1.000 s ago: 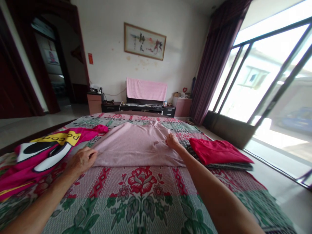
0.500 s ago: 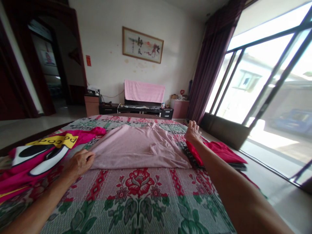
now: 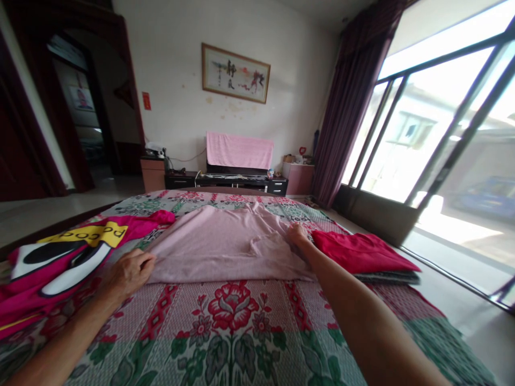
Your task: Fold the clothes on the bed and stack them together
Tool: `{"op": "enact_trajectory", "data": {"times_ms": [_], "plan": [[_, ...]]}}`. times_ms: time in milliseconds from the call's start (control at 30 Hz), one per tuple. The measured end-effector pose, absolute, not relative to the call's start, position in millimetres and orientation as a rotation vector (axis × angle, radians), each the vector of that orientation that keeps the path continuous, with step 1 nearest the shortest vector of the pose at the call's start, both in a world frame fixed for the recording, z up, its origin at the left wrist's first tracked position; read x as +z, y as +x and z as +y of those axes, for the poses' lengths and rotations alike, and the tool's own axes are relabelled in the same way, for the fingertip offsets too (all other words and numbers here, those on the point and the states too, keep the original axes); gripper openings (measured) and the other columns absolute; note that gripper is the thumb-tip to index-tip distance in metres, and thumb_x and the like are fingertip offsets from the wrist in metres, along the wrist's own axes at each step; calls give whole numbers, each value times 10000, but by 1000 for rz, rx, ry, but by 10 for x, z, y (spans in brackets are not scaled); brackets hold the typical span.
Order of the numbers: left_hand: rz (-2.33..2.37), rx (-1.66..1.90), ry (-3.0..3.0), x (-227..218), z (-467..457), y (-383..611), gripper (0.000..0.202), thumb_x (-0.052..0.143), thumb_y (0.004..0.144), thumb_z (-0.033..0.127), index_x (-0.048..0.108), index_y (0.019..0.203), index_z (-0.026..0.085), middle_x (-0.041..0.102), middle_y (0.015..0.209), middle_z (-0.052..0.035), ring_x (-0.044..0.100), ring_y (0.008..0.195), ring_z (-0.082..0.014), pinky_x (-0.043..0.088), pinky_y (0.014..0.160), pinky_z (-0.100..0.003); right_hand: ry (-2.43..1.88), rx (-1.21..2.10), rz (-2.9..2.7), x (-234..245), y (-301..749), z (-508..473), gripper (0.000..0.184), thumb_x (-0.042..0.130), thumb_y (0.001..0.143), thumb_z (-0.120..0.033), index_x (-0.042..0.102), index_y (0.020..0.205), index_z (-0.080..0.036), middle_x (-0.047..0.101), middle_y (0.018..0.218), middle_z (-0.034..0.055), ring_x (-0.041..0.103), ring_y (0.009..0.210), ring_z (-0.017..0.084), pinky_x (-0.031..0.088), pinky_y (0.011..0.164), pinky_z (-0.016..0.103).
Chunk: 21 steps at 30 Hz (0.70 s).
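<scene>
At far left on the floral cover [image 3: 231,327] lies a crumpled magenta printed garment [image 3: 70,254]; beside it the left hand [image 3: 132,269], fingers curled, pinches the left edge of a pale pink shirt [image 3: 217,241], spread across the middle; the right hand [image 3: 298,235] touches its right edge, grip unclear; further right, a folded red garment [image 3: 362,252] tops darker folded cloth [image 3: 390,277]

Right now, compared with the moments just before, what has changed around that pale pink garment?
The right hand, which had swung off to the right with its fingers open, is back left at the right edge of the pale pink garment; whether it grips is unclear. The left hand stays curled at the left edge. The folded red cloth and bright pink clothing lie as before.
</scene>
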<state>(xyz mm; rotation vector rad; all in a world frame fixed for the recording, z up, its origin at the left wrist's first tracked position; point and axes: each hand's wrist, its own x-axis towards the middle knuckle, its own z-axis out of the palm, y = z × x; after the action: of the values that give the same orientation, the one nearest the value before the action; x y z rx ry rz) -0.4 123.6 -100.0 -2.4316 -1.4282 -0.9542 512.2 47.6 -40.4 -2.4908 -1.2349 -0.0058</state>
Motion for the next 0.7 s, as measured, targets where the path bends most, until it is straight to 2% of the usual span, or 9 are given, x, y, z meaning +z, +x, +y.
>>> {"op": "enact_trajectory", "data": {"times_ms": [167,333,533,700], "plan": [[-1405,-962,-2443,-1004,1234,-17,307,423,785,368,685,763,212,675,782,-77,639,759,-204,495,754,-304,-2479,2,-1155,-467,5191,651,307,549,840,-312,708,1014,-115,691,1025,179,643,966,259,493,755,304],[-1392,-971,-2421,-1000,1206,-20,325,404,801,372,687,769,216,676,801,-72,637,769,-209,492,768,-316,-2526,0,-1003,-460,5279,726,331,474,882,-284,707,1037,-107,687,1029,222,666,939,298,525,702,346],[-1435,-925,-2403,-1001,1211,-20,324,417,790,379,699,775,221,677,794,-56,633,768,-197,483,773,-299,-2532,43,-991,-387,5308,714,323,538,844,-317,721,993,-96,687,1059,230,665,976,326,522,702,334],[-1409,-971,-2414,-1000,1219,-12,335,409,786,369,698,752,203,681,789,-73,632,744,-198,485,740,-307,-2484,19,-1050,-291,5363,678,315,532,837,-299,735,889,-63,714,870,230,694,843,339,513,624,337]]}}
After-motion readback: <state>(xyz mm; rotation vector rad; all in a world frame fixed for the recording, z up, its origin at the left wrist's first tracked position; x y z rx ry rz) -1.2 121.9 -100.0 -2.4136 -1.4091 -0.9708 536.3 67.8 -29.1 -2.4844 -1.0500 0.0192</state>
